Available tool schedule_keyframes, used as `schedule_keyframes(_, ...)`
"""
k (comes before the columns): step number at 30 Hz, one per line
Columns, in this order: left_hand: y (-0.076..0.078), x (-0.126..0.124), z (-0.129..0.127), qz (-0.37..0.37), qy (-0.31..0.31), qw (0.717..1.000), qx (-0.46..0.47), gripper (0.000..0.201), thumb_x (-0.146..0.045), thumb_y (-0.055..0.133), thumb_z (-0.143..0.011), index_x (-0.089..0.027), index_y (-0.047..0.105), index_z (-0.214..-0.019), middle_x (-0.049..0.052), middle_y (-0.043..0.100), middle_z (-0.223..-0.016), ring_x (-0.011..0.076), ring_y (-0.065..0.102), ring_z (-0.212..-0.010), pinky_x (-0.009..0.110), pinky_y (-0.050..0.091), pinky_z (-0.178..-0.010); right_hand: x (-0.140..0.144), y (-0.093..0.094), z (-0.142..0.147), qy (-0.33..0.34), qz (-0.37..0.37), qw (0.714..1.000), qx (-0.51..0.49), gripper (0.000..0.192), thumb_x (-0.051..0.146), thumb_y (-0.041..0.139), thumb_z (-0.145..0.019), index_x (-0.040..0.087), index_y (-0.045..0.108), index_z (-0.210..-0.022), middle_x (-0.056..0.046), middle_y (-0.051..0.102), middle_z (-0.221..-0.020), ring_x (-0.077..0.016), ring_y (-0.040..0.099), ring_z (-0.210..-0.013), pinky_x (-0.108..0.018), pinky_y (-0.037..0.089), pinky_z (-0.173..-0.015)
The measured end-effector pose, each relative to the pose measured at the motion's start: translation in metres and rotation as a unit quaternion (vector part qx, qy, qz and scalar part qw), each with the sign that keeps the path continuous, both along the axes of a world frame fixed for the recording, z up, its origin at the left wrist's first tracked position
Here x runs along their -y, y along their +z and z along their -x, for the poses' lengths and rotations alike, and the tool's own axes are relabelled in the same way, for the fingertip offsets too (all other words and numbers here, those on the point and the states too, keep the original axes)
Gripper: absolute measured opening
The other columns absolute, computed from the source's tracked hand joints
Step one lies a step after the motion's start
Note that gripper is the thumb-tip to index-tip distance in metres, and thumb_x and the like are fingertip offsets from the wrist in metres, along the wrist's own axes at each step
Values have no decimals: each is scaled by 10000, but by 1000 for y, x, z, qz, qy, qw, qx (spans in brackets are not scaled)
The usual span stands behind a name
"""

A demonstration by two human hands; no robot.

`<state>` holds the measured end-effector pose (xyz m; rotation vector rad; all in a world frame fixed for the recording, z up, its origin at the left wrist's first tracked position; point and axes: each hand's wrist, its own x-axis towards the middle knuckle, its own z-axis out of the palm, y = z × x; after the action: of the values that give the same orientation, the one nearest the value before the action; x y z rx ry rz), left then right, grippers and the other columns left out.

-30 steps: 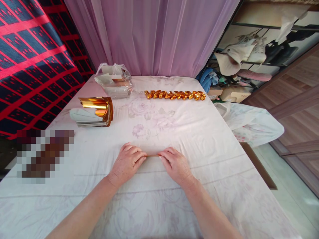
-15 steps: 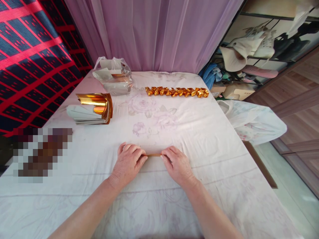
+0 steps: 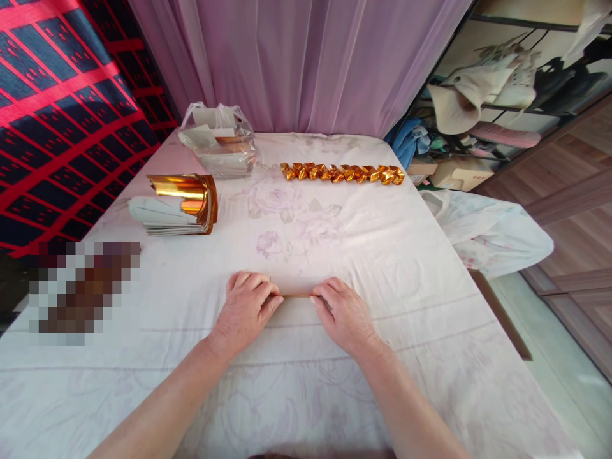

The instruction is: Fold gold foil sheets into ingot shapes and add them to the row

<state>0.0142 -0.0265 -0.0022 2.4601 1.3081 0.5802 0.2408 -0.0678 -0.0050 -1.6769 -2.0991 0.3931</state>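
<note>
A sheet of foil paper lies on the table, pale on its upper face, with a thin gold-brown fold along its near edge. My left hand pinches the left end of that edge between thumb and fingers. At the other end, my right hand grips the same edge, fingertips pressed together. The sheet's side edges are hidden under my fingers. Farther back sits a row of folded gold foil pieces, nested end to end. To the left rests a curled stack of gold foil sheets with white backs.
A clear plastic bag holding more paper stands at the back left. Flowered cloth covers the table. Beyond its right edge are a white plastic bag and a shelf with shoes and a cap. A blurred-out patch lies at left.
The gold-brown strip between my hands looks thinner now, and more of the pale sheet shows behind it. My hands stay in nearly the same place. The view has shifted slightly.
</note>
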Motion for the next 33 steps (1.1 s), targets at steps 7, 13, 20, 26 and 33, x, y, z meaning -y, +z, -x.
schedule_keyframes(7, -1, -1, -2, -7, 14, 1000, 3, 289, -362, 455, -1002, -239, 679, -867, 31, 647, -923, 218, 533, -918, 419, 384, -896, -2, -1, 6, -44, -9, 999, 14, 237, 272, 463, -965, 219, 655, -836, -49, 636, -836, -185, 603, -783, -303, 426, -704)
schedule_keyframes(13, -2, 0, -4, -8, 38, 999, -1, 216, -331, 515, -969, -217, 644, -838, 40, 639, -933, 230, 525, -923, 425, 391, -886, -3, -1, 8, -59, -14, 998, 17, 220, 272, 491, -952, 217, 650, -810, -39, 646, -828, -176, 609, -757, -290, 411, -684)
schedule_keyframes(20, -1, 1, -7, -18, 45, 999, -19, 207, -302, 517, -969, -210, 622, -816, 41, 633, -926, 234, 517, -903, 430, 388, -886, -4, -1, 12, -91, -14, 995, 23, 196, 298, 536, -937, 211, 661, -813, -32, 644, -824, -169, 595, -709, -289, 388, -656)
schedule_keyframes(26, -2, 1, -12, -42, 53, 996, -50, 218, -287, 505, -971, -193, 627, -817, 63, 626, -938, 249, 520, -906, 435, 401, -879, -4, -4, 15, -114, -32, 993, 14, 168, 290, 571, -913, 210, 666, -799, -27, 657, -823, -151, 579, -665, -275, 382, -630)
schedule_keyframes(33, -1, 1, -15, -47, 58, 995, -68, 219, -282, 515, -964, -187, 625, -799, 75, 623, -943, 259, 525, -914, 438, 415, -873, -5, -5, 16, -128, -38, 991, 14, 176, 296, 575, -903, 215, 665, -775, -30, 662, -822, -141, 570, -645, -268, 368, -603)
